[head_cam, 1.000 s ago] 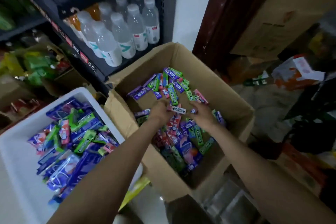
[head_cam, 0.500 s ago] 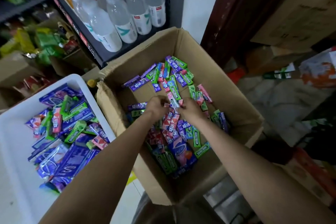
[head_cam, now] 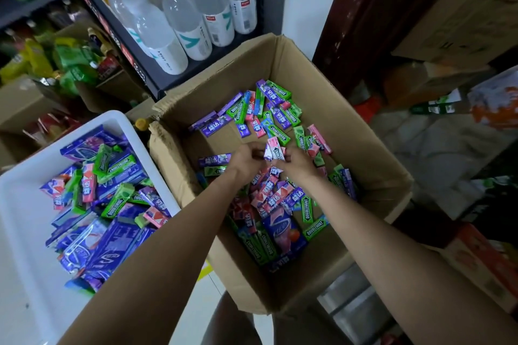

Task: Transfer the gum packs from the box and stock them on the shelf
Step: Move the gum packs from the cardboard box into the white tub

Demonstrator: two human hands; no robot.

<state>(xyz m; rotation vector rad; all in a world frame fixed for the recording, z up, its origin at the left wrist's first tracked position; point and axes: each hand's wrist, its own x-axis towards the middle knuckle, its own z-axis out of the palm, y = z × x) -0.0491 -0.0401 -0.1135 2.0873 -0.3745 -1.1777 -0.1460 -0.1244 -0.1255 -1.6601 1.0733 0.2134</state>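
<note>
Looking down, we see the shelf (head_cam: pixel 157 84) of water bottles (head_cam: pixel 179 22) at the top, a white tub (head_cam: pixel 25 232) of gum on the left, and the open box (head_cam: pixel 322 86) in the middle, its floor strewn with gum packs (head_cam: pixel 269 199). Inside it our left hand (head_cam: pixel 246 159) and right hand (head_cam: pixel 297 162) meet, fingers curled, pinching a few packs (head_cam: pixel 274 151) between them.

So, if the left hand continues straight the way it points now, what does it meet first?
Probably the small bunch of gum packs held between both hands, right at the left hand fingertips. Beyond it lie loose green Doublemint packs, though depth is unclear.
</note>
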